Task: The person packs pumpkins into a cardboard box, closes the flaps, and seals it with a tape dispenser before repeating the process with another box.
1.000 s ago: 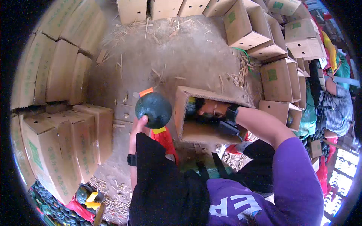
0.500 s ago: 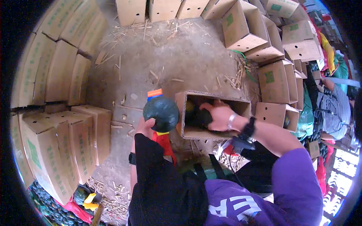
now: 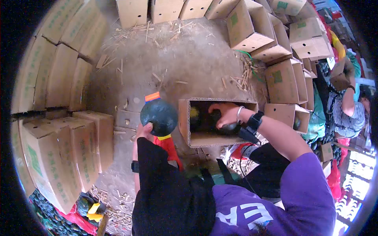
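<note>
My left hand [image 3: 144, 131] is closed on a round, dark green squash [image 3: 159, 117], with the thumb showing on its near side. It holds the squash beside the left end of an open cardboard box [image 3: 217, 141]. Inside that box is my right hand [image 3: 228, 115], its fingers spread apart and curved over the contents. Close to those fingertips lies a dark squash [image 3: 215, 115], partly covered by the hand. Another squash [image 3: 195, 115] with a yellowish patch rests at the box's left end. Shadow hides the bottom of the box.
Closed cartons [image 3: 65, 74] are stacked on the left; more cartons [image 3: 252, 29] stand at upper right. Wood scraps litter the floor [image 3: 157, 59]. Squashes [image 3: 47, 214] are heaped at lower left. A co-worker in a striped shirt [image 3: 346, 118] handles a carton at far right.
My right hand's fingers have spread, and the hand no longer wraps the dark squash as before. My left hand and its squash have shifted slightly left. The co-worker has raised a carton.
</note>
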`<move>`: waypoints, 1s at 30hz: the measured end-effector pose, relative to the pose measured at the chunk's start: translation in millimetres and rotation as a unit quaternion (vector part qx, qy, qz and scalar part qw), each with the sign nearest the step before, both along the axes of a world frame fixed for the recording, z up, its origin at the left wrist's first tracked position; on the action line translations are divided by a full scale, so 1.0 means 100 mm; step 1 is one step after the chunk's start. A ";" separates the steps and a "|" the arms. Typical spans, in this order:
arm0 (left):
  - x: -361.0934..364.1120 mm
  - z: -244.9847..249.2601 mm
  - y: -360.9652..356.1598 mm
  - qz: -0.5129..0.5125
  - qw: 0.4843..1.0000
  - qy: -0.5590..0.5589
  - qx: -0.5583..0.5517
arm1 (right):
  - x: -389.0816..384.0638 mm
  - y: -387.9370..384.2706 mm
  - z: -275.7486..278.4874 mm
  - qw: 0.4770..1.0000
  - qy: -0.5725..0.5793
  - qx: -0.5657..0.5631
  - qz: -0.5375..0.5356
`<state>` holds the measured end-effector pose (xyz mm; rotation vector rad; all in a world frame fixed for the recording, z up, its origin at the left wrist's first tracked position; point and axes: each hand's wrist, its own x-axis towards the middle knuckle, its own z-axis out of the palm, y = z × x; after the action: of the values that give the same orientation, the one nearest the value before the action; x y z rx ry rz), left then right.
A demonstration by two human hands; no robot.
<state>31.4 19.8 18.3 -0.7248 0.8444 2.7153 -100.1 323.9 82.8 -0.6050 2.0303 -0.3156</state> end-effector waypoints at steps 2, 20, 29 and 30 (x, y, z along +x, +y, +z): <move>-0.07 0.01 0.00 -0.027 0.999 0.020 -0.036 | -0.03 0.07 -0.12 0.996 0.018 -0.077 -0.047; 0.05 0.36 0.04 0.021 0.998 -0.016 -0.059 | -0.27 -0.55 -0.23 0.850 -0.187 0.062 0.488; 0.06 0.15 -0.11 0.040 0.997 -0.004 -0.068 | -0.16 0.02 0.43 0.966 -0.044 0.204 0.156; 0.06 0.24 -0.10 0.046 0.997 -0.005 -0.069 | -0.18 0.07 0.60 0.983 -0.013 0.145 0.113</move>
<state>37.1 9.7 42.2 -0.8224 1.0281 2.7527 -117.9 331.3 143.1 -0.6356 1.9139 0.1062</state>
